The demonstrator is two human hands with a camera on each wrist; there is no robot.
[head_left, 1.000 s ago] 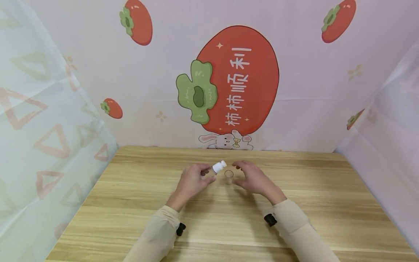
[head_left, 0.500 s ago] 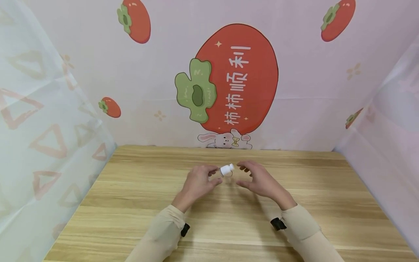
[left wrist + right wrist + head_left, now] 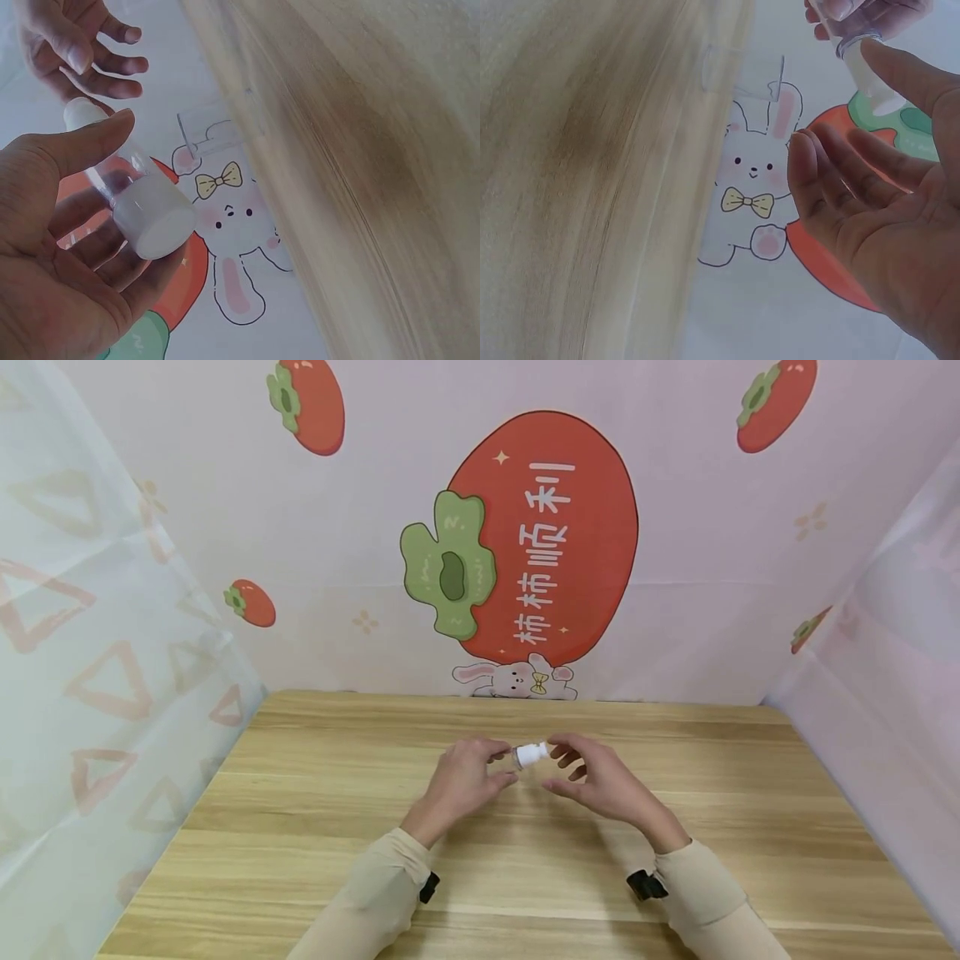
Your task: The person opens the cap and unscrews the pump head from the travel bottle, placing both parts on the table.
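In the head view, my left hand [image 3: 468,778] holds a small bottle [image 3: 529,754] above the table, tilted to the right. Its white narrow top points toward my right hand [image 3: 600,777]. The left wrist view shows the thumb and fingers around the bottle [image 3: 154,214], with a clear middle and a white end. My right hand holds nothing; its loosely curved fingers are spread beside the white top [image 3: 870,79], and contact cannot be told. A clear, open-topped little cup [image 3: 742,73] stands on the table beneath, mostly hidden in the head view by the bottle.
The wood-grain table [image 3: 300,827] reaches back to a printed cloth wall [image 3: 675,635] with persimmons and a rabbit. Cloth also hangs at the left [image 3: 112,635] and right sides. A black strap device sits on each wrist.
The left hand has carried the bottle right and slightly down, bringing its top close to the right hand's fingers. The right hand has drifted slightly right. The bottle now covers the cup.
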